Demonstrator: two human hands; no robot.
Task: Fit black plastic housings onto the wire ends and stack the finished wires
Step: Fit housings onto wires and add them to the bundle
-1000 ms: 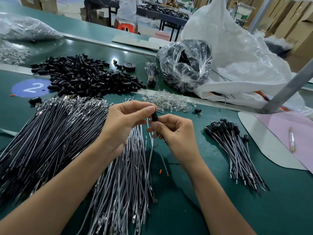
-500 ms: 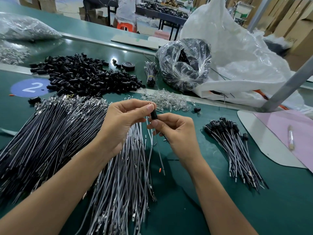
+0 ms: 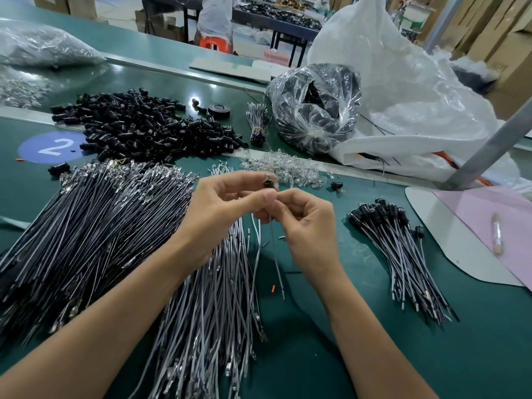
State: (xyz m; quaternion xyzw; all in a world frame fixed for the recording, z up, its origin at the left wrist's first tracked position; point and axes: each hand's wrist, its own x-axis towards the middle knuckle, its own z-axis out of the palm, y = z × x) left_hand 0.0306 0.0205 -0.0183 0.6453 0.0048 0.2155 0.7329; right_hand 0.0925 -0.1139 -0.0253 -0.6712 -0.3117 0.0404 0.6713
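Observation:
My left hand (image 3: 221, 208) pinches a small black housing (image 3: 268, 181) between thumb and fingertips, above the green bench. My right hand (image 3: 305, 223) pinches the wire (image 3: 275, 254) just under the housing; the wire hangs down from my fingers to the mat. A heap of loose black housings (image 3: 144, 128) lies at the back left. Bare dark wires (image 3: 86, 226) fan out at the left, and grey wires (image 3: 218, 298) lie below my hands. Finished wires with housings (image 3: 400, 249) are stacked at the right.
Clear glass bulbs (image 3: 285, 168) lie in a small heap behind my hands, with one loose housing (image 3: 336, 185) beside them. A clear bag of black parts (image 3: 313, 108) and a big white bag (image 3: 403, 90) stand behind. A slanted metal post (image 3: 489, 145) and pink sheet (image 3: 495, 220) are right.
Both hands have shifted slightly while staying together at the housing. The housing now sticks up above my left thumb, and the wire hangs straighter below my right fingers.

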